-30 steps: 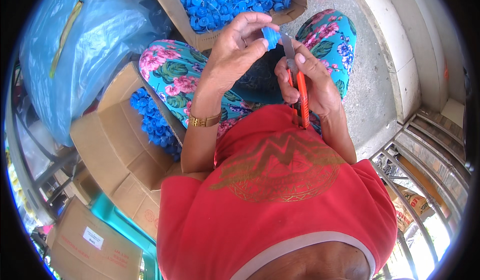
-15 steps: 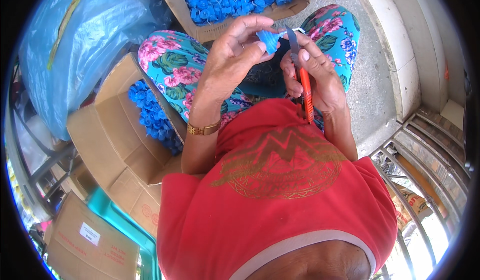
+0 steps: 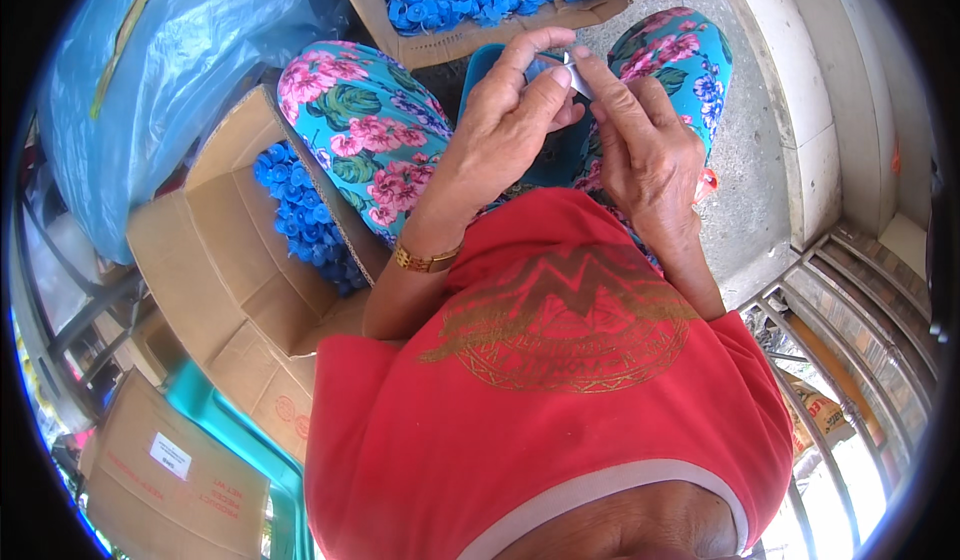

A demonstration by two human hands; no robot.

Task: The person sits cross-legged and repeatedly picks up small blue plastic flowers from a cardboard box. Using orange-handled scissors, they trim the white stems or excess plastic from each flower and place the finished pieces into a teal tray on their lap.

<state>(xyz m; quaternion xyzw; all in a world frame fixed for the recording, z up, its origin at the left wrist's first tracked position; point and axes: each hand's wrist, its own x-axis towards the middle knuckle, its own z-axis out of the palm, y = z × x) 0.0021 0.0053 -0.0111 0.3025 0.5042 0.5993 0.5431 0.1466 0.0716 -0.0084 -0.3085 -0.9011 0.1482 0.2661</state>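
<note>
We see the left hand (image 3: 512, 110) pinching a small pale piece (image 3: 579, 81) between the knees (image 3: 350, 110), nearer than the far box (image 3: 480, 40); the right hand (image 3: 650, 145) touches it, its full grip we cannot tell; we judge this fine fingertip work, calling next for steady pinching

Cutter (image 3: 581, 82): thin flat pale-gray blade, angled, btwn fingertips of both hands; handle mostly hid. under R hand (image 3: 650, 145), red-orange bit (image 3: 707, 184) showing past its outer edge | Blue pc. (image 3: 541, 64): sm., btwn L hand (image 3: 512, 118) thumb & index, mostly hid., shape unclear
</note>
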